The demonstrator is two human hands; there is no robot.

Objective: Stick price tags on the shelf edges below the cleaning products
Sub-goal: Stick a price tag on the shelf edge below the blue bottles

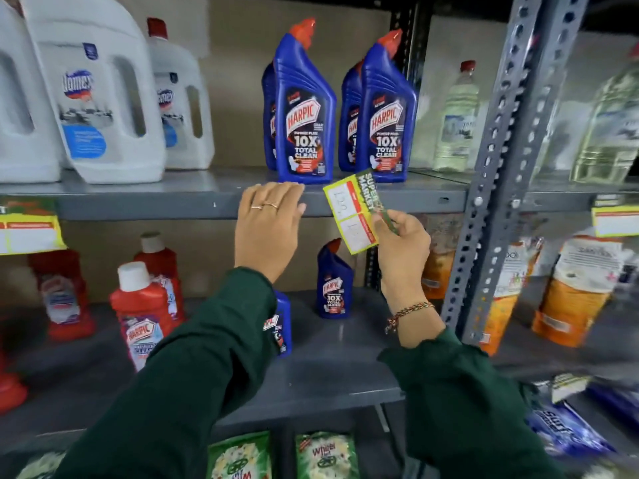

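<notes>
A yellow and green price tag with white price boxes hangs turned sideways in front of the grey shelf edge. My right hand pinches it by its green end. My left hand lies flat against the shelf edge just left of the tag, fingertips over the lip, holding nothing. Blue Harpic bottles stand on the shelf right above both hands.
White Domex jugs fill the upper shelf at left. Another tag hangs on the edge at far left, one more at far right. A perforated grey upright stands right of my hands. Red Harpic bottles sit below.
</notes>
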